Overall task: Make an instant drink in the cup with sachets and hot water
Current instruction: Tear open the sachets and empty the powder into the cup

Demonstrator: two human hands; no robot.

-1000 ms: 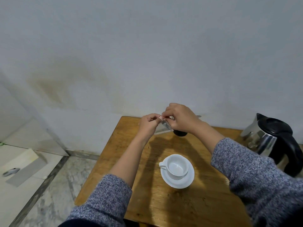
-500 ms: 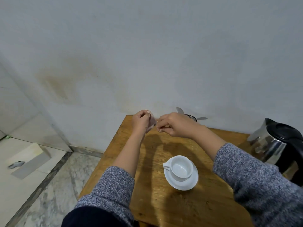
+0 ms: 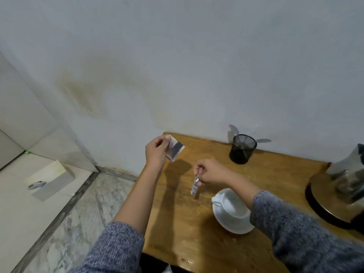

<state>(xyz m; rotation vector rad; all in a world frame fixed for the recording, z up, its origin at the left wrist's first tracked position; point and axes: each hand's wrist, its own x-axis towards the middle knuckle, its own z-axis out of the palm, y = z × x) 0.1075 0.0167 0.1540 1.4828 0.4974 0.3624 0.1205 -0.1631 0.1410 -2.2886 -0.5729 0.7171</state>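
Left hand [image 3: 156,152] has its fingertips pinched tight on one corner of the sachet [image 3: 175,150], which sticks out to the right of the fingers, up in the air over the far left corner of the table [image 3: 177,223] and well off to the far left of the cup [image 3: 231,206]. Right hand [image 3: 211,172] is curled with thumb and forefinger pinching the top of a thin silvery torn strip [image 3: 195,186] that dangles straight down below the fingers, just left of the cup. The cup sits on its saucer [image 3: 232,225], partly hidden by the right forearm, with the mesh spoon holder [image 3: 242,149] behind it by the wall and the kettle [image 3: 348,174] to its right.
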